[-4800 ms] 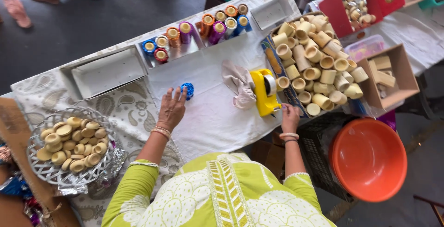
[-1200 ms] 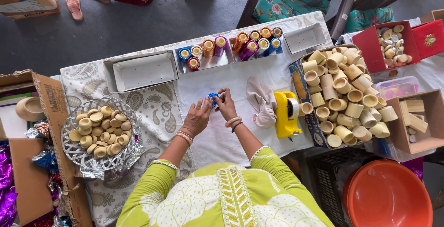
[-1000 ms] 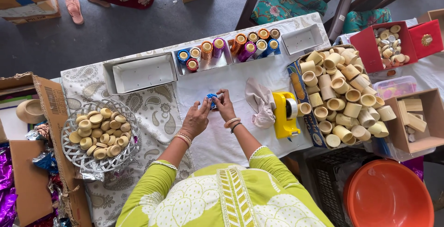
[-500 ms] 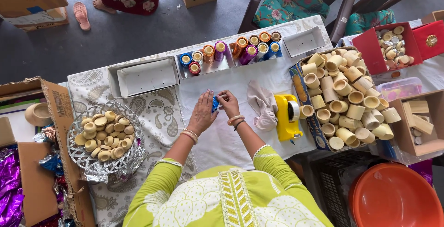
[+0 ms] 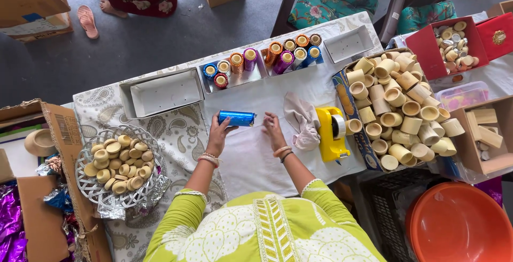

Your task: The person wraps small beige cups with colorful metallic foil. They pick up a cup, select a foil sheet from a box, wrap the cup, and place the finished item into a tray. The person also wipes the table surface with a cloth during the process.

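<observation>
Crosswise, the blue foil tube [image 5: 237,118] lay left-to-right in the grasping left hand [image 5: 218,134]; the right hand [image 5: 273,128] rested released just beside its right end.

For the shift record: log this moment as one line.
left hand: holds blue foil-wrapped tube | right hand: open, beside tube end, touch unclear | yellow tape dispenser: right of hands | cloth: beside dispenser
</observation>
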